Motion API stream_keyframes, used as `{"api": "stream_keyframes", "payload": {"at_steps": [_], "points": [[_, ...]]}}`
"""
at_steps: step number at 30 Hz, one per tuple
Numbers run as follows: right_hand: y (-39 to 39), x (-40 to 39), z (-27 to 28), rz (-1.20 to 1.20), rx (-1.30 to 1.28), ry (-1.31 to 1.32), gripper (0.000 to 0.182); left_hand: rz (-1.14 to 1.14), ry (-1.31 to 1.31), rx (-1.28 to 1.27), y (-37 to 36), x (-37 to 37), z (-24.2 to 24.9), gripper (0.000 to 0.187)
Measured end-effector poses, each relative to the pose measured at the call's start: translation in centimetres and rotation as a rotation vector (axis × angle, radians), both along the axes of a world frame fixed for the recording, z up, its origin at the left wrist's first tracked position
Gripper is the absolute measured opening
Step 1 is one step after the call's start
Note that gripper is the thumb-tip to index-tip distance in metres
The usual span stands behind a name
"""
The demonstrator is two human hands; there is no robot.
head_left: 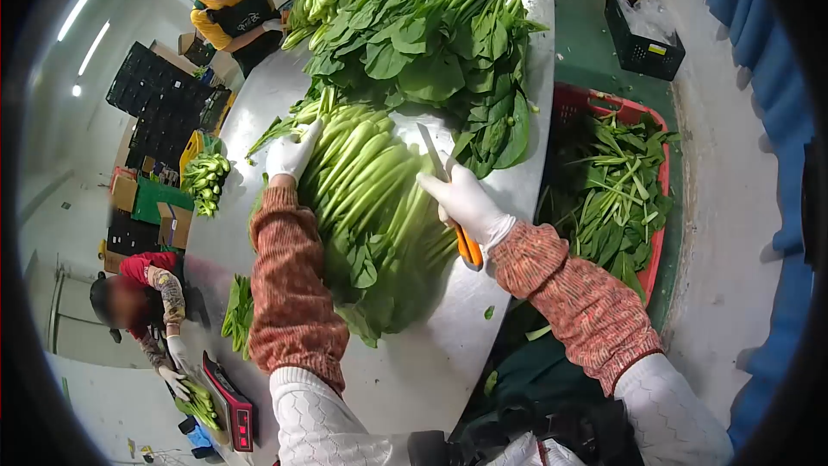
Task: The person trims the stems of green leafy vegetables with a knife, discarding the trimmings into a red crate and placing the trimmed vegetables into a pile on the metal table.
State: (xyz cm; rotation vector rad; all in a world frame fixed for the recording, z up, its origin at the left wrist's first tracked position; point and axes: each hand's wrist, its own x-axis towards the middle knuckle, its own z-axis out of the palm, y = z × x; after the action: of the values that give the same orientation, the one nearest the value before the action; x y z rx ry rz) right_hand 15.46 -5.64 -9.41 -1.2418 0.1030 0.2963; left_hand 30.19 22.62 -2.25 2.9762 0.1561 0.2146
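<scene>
Greens [379,198] on table [414,371], crate [604,108] right

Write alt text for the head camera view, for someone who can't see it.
A gloved right hand holds an orange-handled knife over a bundle of leafy greens on a metal table, while the left hand rests on the stems. Two other people handle greens nearby; a red crate holds trimmings.

The knife [448,198] handle is mostly hidden inside the right hand [470,203]; co-workers' faces are blurred.
</scene>
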Motion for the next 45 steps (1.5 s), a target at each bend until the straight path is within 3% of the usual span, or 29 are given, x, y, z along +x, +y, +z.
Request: {"api": "stream_keyframes", "payload": {"at_steps": [8,12,16,17,20,22,24,25,28,29,30,33,38,40,42,45], "points": [[-1.1,-6.2,-1.9,-0.067,0.363,0.221,0.043,-0.212,-0.23,-0.076,-4.4,-9.9,2.3,0.062],[0.3,-7.9,-2.5,-0.025,0.397,0.267,0.037,-0.341,-0.261,0.043,-6.6,-14.7,1.9,0.055],[0.3,-8.6,-3.3,-0.114,0.332,0.237,0.042,-0.418,-0.11,0.07,-5.3,-13.9,1.6,0.094],[0.1,-8.7,-3.7,-0.111,0.317,0.253,0.04,-0.477,-0.068,0.045,-4.8,-12.4,2.0,0.112],[0.2,-9.0,-4.2,-0.122,0.3,0.235,0.036,-0.353,0.373,-0.09,-4.0,-8.0,3.1,0.1],[0.2,-9.0,-4.5,-0.128,0.297,0.197,0.034,-0.235,0.376,0.194,-5.5,-7.3,3.7,0.101],[0.1,-9.1,-5.4,-0.121,0.285,0.169,0.033,-0.393,0.044,0.058,-3.4,-6.4,-0.2,0.106],[0.2,-9.1,-5.1,-0.136,0.285,0.167,0.033,-0.33,0.192,-0.121,-3.3,-6.6,-0.5,0.113],[0.5,-9.6,-4.9,-0.18,0.283,0.206,0.033,-0.331,0.296,-0.23,-4.0,-8.8,0.6,0.116],[0.2,-10.0,-4.6,-0.157,0.29,0.225,0.033,-0.317,0.316,-0.277,-6.5,-12.6,3.5,0.114],[0.1,-10.3,-4.5,-0.159,0.299,0.221,0.034,-0.378,0.225,-0.137,-7.0,-13.5,3.1,0.108],[-0.6,-10.9,-4.8,-0.165,0.333,0.22,0.036,-0.4,0.024,-0.055,-8.2,-16.8,1.6,0.099],[-1.5,-12.5,-4.7,-0.174,0.369,0.27,0.042,-0.412,-0.028,0.024,-11.5,-23.4,0.9,0.077],[-1.8,-13.6,-4.6,-0.164,0.386,0.272,0.043,-0.5,-0.24,0.101,-12.0,-26.7,-2.1,0.073],[-2.3,-14.5,-5.4,-0.067,0.27,0.291,0.035,-0.485,-0.344,0.094,-13.5,-30.4,-2.9,0.07],[-2.8,-15.1,-5.1,-0.03,0.022,0.206,0.033,-0.374,-0.248,0.082,-14.4,-35.3,-6.1,0.067]]}}
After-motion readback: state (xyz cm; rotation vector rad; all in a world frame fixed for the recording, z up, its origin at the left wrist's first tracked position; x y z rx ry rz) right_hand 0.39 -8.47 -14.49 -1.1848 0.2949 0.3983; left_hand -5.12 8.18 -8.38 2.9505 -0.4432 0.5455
